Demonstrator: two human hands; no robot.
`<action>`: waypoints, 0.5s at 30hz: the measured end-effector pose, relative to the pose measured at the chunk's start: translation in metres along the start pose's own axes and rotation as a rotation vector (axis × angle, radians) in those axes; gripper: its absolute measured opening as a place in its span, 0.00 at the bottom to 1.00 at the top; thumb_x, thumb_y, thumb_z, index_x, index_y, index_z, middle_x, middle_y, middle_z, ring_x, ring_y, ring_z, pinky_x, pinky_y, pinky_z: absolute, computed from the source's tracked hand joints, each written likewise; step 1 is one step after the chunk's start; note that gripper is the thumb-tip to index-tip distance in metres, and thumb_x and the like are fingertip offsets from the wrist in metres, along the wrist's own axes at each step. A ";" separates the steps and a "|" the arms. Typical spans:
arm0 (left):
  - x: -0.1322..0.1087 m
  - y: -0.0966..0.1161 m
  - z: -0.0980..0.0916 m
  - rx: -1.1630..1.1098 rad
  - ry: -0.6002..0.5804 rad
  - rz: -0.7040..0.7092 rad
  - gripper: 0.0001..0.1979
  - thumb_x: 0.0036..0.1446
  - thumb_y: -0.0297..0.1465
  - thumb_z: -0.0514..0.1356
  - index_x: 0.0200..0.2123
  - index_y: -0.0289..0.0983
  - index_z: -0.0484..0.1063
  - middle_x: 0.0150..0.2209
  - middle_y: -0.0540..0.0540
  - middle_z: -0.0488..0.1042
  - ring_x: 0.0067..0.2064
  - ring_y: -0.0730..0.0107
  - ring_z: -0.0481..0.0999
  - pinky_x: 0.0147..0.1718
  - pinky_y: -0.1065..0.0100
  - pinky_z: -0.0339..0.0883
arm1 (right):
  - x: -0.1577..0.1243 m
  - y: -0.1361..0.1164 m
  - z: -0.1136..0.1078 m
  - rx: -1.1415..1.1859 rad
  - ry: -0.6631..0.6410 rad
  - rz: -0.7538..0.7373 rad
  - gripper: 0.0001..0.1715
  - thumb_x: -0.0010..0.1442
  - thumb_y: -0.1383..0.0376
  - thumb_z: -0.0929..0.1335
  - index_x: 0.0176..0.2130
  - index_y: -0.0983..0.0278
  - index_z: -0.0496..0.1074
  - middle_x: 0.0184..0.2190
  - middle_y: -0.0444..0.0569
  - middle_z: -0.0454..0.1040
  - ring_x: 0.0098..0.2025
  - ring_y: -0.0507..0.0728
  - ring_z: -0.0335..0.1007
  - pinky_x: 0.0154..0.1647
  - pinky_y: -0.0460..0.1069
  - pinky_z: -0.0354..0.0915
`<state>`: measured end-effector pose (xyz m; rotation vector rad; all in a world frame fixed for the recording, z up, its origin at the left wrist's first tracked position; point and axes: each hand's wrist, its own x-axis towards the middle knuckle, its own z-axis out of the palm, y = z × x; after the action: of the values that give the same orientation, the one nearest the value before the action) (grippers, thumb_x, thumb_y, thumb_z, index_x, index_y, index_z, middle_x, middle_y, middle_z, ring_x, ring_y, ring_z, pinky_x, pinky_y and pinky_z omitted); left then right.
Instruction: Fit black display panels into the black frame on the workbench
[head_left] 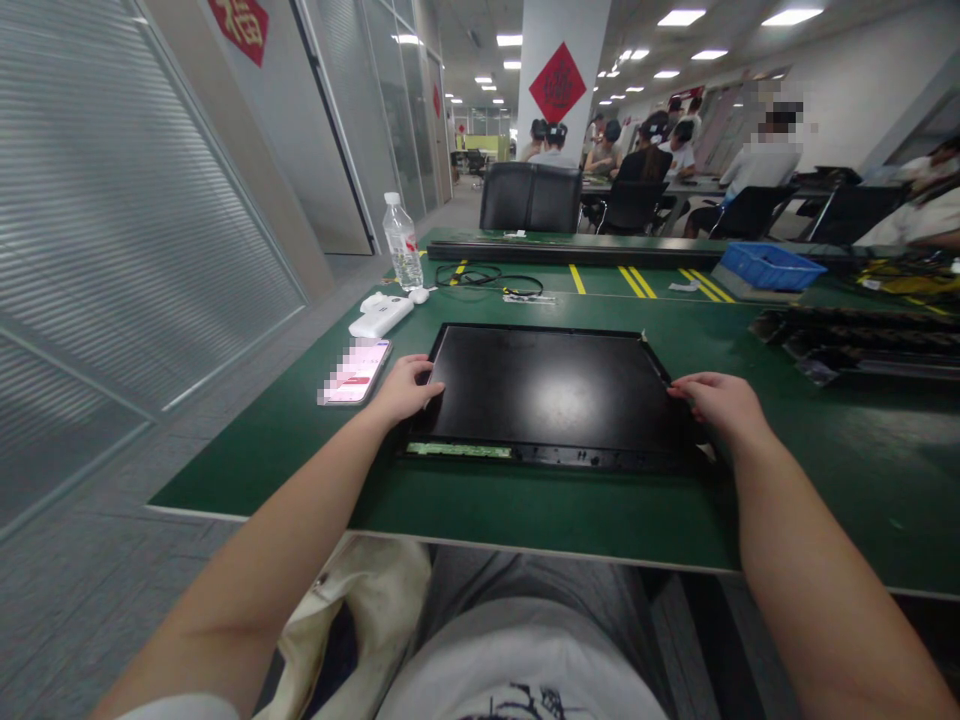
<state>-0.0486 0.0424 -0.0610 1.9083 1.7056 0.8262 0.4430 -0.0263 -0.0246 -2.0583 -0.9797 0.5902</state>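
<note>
Head view: left hand [409,390] and right hand [721,400] grip the black panel [547,385]; along its near edge a green strip [459,451] lies bare, the rest seemingly assembled.

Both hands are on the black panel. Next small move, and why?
I'd probably firm up the right hand on the panel before shifting it. That hand meets the right edge with its fingertips only, while the left hand has its thumb over the left edge, so the hold looks less secure on the right.
</note>
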 end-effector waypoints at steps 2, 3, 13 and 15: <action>-0.001 0.001 0.000 -0.018 0.006 -0.006 0.23 0.49 0.39 0.70 0.49 0.36 0.82 0.65 0.35 0.70 0.65 0.44 0.73 0.68 0.50 0.63 | 0.001 0.001 0.000 -0.008 0.000 -0.007 0.09 0.51 0.67 0.72 0.35 0.64 0.83 0.37 0.53 0.84 0.24 0.52 0.67 0.23 0.47 0.64; -0.001 0.001 0.000 -0.032 0.009 -0.011 0.23 0.49 0.38 0.70 0.48 0.36 0.83 0.65 0.35 0.70 0.65 0.44 0.73 0.68 0.50 0.63 | 0.002 0.002 0.000 -0.017 0.002 -0.013 0.09 0.51 0.67 0.73 0.35 0.64 0.83 0.37 0.53 0.84 0.24 0.52 0.67 0.23 0.48 0.64; -0.004 0.009 0.001 -0.251 0.066 -0.125 0.16 0.45 0.31 0.71 0.40 0.36 0.85 0.65 0.37 0.73 0.61 0.44 0.78 0.66 0.51 0.67 | 0.005 0.007 0.001 -0.021 0.023 -0.048 0.10 0.48 0.65 0.72 0.33 0.63 0.83 0.34 0.53 0.83 0.24 0.53 0.68 0.22 0.48 0.64; -0.004 0.009 0.001 -0.268 0.076 -0.124 0.15 0.44 0.31 0.71 0.39 0.37 0.85 0.65 0.38 0.74 0.60 0.44 0.79 0.65 0.51 0.67 | 0.005 0.006 0.001 -0.026 0.019 -0.034 0.11 0.49 0.65 0.72 0.34 0.63 0.83 0.35 0.53 0.84 0.24 0.53 0.68 0.22 0.48 0.64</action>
<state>-0.0413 0.0371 -0.0562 1.5957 1.6438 1.0324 0.4481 -0.0248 -0.0302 -2.0621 -1.0145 0.5416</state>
